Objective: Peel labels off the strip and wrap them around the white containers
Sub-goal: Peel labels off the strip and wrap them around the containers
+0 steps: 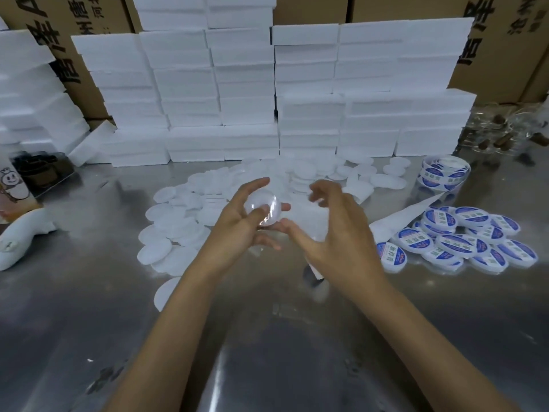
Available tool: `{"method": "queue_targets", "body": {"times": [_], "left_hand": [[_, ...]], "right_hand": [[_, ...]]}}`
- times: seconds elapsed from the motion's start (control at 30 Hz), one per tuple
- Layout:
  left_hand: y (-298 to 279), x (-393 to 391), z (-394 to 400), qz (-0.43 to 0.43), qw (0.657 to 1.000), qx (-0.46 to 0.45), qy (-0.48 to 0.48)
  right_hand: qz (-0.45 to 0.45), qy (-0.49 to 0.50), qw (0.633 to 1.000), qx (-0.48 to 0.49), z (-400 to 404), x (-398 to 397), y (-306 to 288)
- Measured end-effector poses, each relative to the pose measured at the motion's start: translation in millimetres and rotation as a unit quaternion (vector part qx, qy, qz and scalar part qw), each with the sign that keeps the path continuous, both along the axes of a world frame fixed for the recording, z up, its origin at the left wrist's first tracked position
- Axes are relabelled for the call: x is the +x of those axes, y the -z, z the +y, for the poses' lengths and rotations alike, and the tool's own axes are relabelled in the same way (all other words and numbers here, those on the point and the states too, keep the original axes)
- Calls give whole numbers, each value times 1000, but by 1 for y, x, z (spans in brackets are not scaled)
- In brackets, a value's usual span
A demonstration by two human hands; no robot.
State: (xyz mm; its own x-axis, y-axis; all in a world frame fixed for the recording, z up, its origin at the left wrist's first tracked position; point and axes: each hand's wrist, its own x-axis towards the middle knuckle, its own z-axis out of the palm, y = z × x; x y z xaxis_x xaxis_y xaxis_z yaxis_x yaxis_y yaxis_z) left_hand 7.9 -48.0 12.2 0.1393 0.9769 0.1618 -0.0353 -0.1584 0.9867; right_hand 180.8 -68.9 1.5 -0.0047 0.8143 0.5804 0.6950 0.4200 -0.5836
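My left hand [242,224] holds a small round container [263,211] with a glossy, clear-looking face between its thumb and fingers, above the metal table. My right hand [329,224] hovers just to its right with fingers spread and loosely curled, holding nothing that I can see. A heap of plain white round containers [178,227] lies behind and left of my hands. Finished containers with blue and white labels [457,242] are piled at the right. A roll of blue labels [444,172] stands at the back right, and its white backing strip [398,217] trails toward my right hand.
Stacks of white foam boxes [252,93] wall off the back of the steel table [267,337], with cardboard cartons [505,40] behind them. A white cloth-like object [20,242] lies at the left edge. Clear glass items [502,129] sit far right.
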Motion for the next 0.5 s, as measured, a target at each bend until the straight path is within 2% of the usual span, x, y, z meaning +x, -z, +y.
{"method": "queue_targets", "body": {"times": [0.07,0.13,0.2,0.27,0.3,0.37,0.5], "left_hand": [[0,0,1,6,1000,-13,-20],[1,1,2,18,999,-21,-32],[5,5,1,19,999,-22,-35],[12,8,2,47,998,-13,-31],[16,10,2,78,997,-7,-24],[22,12,2,126,992,-9,0],[27,12,4,110,994,-18,-8]], "right_hand": [[-30,46,997,-50,-3,26,3],[-91,71,983,-141,-6,49,8],[-165,48,953,-250,-12,63,13],[-222,-24,923,-312,-16,64,19],[-239,-56,918,-311,-16,60,23],[-236,-81,931,-267,-11,52,31],[-173,-57,965,-191,9,45,36]]}}
